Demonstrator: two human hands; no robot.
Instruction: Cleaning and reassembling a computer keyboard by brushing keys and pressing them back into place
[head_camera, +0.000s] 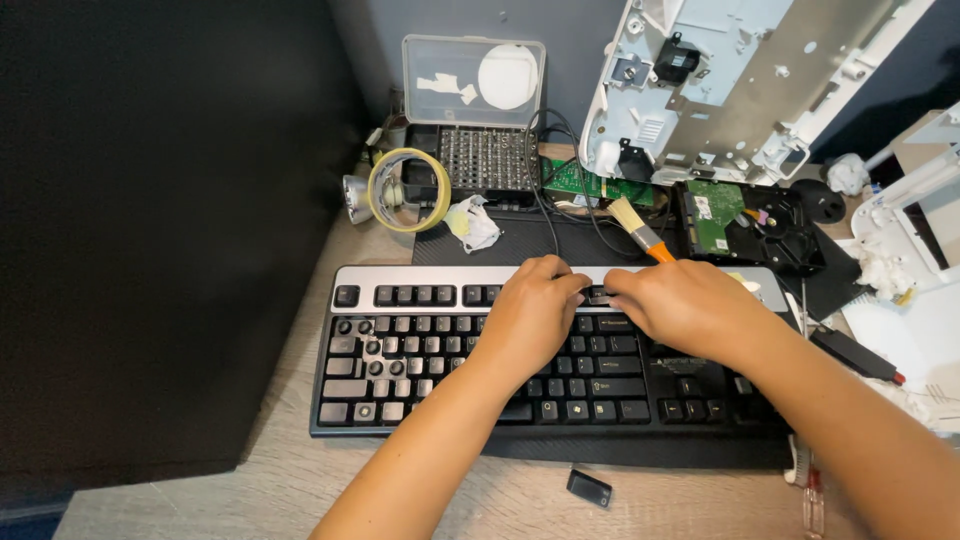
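A black keyboard (420, 370) with a silver top strip lies across the wooden desk, upside down from where I look. Several keycaps are gone at its left end, leaving round stems bare. My left hand (530, 312) rests over the middle of the keyboard with its fingertips on a key in the top row. My right hand (685, 305) meets it from the right, pinching at the same key, and a paintbrush (640, 232) with an orange handle and pale bristles sticks out from under that hand. One loose black keycap (589, 488) lies on the desk in front of the keyboard.
Behind the keyboard are a roll of yellow tape (408, 190), a bit set case (484, 110) with its clear lid up, a crumpled tissue (472, 224), a green circuit board (580, 182), a hard drive (745, 225) and a white opened device chassis (720, 80). A dark panel (150, 230) fills the left.
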